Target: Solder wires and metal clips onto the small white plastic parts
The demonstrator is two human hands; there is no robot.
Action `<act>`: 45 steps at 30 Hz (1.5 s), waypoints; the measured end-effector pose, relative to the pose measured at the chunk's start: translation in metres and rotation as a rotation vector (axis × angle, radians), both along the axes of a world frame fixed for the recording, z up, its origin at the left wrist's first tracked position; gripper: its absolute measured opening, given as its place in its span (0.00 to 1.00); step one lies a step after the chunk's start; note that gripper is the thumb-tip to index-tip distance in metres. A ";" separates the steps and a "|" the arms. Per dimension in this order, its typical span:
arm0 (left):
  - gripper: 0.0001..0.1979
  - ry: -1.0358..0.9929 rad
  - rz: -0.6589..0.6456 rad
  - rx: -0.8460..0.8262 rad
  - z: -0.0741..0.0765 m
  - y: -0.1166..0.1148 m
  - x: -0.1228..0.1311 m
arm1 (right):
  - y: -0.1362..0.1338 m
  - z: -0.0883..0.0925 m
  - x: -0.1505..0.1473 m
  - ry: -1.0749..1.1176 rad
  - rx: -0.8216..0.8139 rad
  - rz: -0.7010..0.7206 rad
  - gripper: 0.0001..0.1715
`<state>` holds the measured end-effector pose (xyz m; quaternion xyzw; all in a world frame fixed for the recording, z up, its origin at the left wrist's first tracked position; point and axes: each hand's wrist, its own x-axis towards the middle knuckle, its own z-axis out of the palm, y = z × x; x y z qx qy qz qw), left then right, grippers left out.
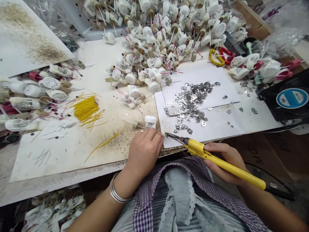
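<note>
My right hand (pixel 225 161) grips a yellow-handled soldering iron (pixel 217 159), its metal tip pointing left at the table's front edge. My left hand (pixel 144 151) is closed in a pinch right at that tip, holding something too small to make out. A white plastic part (pixel 150 121) with a wire lies just beyond my left fingers. A heap of small silver metal clips (pixel 190 103) sits on white paper (pixel 217 122) to the right of it.
A big pile of white plastic parts with red wires (pixel 164 35) fills the back. Yellow wire pieces (pixel 86 109) lie at the left, more white parts (pixel 33 93) at the far left. A black fan (pixel 289 98) stands at right, yellow and red cutters (pixel 220 54) behind.
</note>
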<state>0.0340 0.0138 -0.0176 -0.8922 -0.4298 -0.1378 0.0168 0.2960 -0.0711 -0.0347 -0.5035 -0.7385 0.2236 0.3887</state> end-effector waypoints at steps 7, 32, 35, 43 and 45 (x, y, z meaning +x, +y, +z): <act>0.10 0.008 0.009 0.001 0.000 -0.001 0.000 | 0.023 0.014 0.006 0.054 -0.082 0.238 0.25; 0.09 -0.038 0.025 -0.020 -0.002 0.001 0.001 | 0.018 0.009 0.019 0.063 -0.083 -0.002 0.23; 0.07 -0.175 0.034 -0.093 0.002 -0.001 -0.003 | 0.019 -0.003 0.009 0.261 -0.140 -0.093 0.23; 0.04 -0.602 0.227 -0.475 0.080 -0.014 -0.067 | 0.059 -0.008 -0.030 -0.018 -0.024 -0.025 0.11; 0.09 -0.593 0.360 -0.554 0.102 -0.025 -0.104 | 0.065 -0.009 -0.035 -0.129 0.047 -0.017 0.12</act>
